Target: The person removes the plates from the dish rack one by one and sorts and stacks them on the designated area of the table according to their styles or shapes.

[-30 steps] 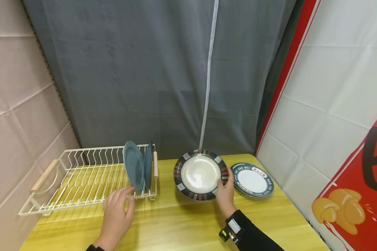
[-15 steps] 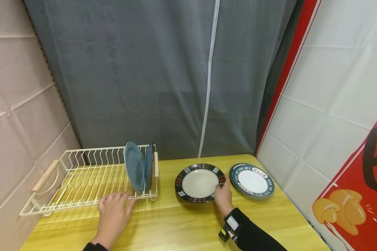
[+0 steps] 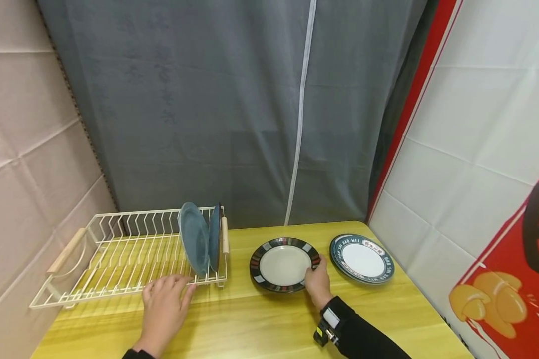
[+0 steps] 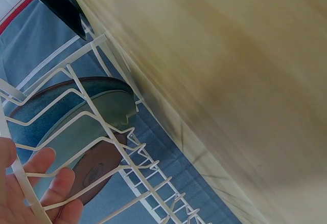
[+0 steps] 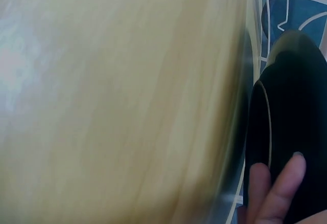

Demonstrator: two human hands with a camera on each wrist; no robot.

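Observation:
My right hand (image 3: pixel 319 284) pinches the right rim of a plate (image 3: pixel 285 265) with a cream centre and a dark, patterned border. The thumb lies on the rim's upper side. Fingers (image 5: pixel 287 185) show against the plate's dark underside in the right wrist view. My left hand (image 3: pixel 165 309) rests at the front rail of a white wire dish rack (image 3: pixel 130 288), fingertips over the rail and thumb pointing right. In the left wrist view its fingers (image 4: pixel 61 188) reach past the wire. Blue plates (image 3: pixel 194 239) stand on edge at the rack's right end, near that thumb.
A small stack of white plates with blue-green lettered rims (image 3: pixel 364 259) sits at the right of the wooden table (image 3: pixel 242 329). A grey curtain (image 3: pixel 184 109) hangs behind, with pale cloth walls (image 3: pixel 471 124) at both sides. The rack has wooden handles (image 3: pixel 66 251).
The dark-rimmed plate has come down from a raised tilt to lie flatter near the table, still in my right hand. My left hand has shifted slightly left along the rail.

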